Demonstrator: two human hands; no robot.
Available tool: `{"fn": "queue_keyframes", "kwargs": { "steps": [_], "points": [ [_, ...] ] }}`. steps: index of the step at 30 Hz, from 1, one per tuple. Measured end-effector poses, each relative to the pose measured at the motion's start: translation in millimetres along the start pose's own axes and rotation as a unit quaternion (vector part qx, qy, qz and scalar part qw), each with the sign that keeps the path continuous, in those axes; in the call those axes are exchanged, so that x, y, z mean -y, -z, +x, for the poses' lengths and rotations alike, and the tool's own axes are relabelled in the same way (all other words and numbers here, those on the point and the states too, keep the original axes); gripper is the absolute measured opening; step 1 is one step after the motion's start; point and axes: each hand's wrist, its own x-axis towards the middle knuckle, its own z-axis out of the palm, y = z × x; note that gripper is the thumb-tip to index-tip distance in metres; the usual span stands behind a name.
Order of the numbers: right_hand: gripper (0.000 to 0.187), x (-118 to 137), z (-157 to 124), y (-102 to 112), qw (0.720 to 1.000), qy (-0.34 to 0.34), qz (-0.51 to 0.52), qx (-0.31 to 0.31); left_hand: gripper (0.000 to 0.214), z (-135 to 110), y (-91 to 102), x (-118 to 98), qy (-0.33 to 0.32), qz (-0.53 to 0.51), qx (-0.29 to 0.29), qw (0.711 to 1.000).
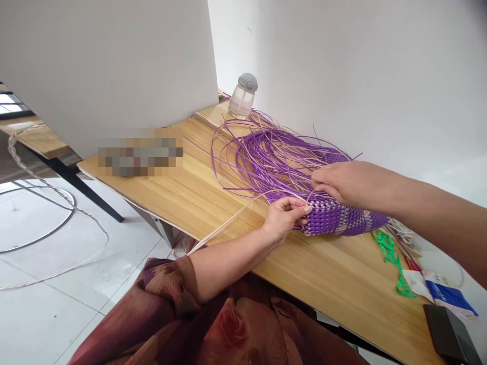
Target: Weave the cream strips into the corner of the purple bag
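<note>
A purple and beige woven basket [323, 219] lies on its side on the wooden table. From its far edge spreads a large loose bundle of long purple and beige strands [262, 154]. My left hand [285, 215] pinches the basket's near left corner between thumb and fingers. Just above the woven rim, my right hand [333, 182] is closed on a thin beige strand [311, 194] that loops up from that corner. Its fingertips are partly hidden. Another pale strand [228, 221] runs from near my left hand across my forearm toward the table's front edge.
A clear bottle with a grey lid [243, 96] stands at the back of the table [182, 187]. Pixelated items [140, 154] lie at the left. Green netting-like strips [388, 248], a blue-and-white packet [449, 294] and a black box-like object [451, 332] are at the right.
</note>
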Motion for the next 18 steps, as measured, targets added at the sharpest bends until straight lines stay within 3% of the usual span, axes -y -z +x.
{"fn": "queue_keyframes", "kwargs": {
  "steps": [3,5,6,7,9,13,16,18],
  "points": [
    [0.031,16.5,-4.4,14.7,0.989,-0.023,0.069,0.126,0.055,-2.7,0.1,-0.9,0.006,0.011,0.012,1.0],
    [0.034,27.8,-2.4,19.7,0.946,-0.065,0.226,0.221,0.053,-4.7,-0.4,-2.2,0.005,0.022,0.019,1.0],
    [0.033,31.9,-0.6,19.7,0.916,-0.097,0.308,0.24,0.052,-5.3,-0.7,-2.8,0.006,0.027,0.021,0.999],
    [0.033,34.5,1.0,18.1,0.89,-0.131,0.368,0.234,0.05,-5.5,-0.9,-3.3,0.007,0.03,0.022,0.999],
    [0.031,36.0,2.1,11.4,0.883,-0.191,0.394,0.167,0.047,-4.4,-1.1,-3.4,0.013,0.031,0.021,0.999],
    [0.017,35.7,-5.2,-2.6,0.942,-0.252,0.223,0.007,0.043,0.6,0.6,-0.2,0.024,0.027,0.007,0.999],
    [0.02,40.0,-11.1,-6.2,0.973,-0.204,0.073,-0.081,0.038,2.9,2.5,3.1,0.035,0.031,0.003,0.999],
    [0.023,43.1,-13.0,-6.7,0.978,-0.174,0.023,-0.11,0.036,2.6,2.7,4.2,0.04,0.032,0.011,0.999]
  ]
}}
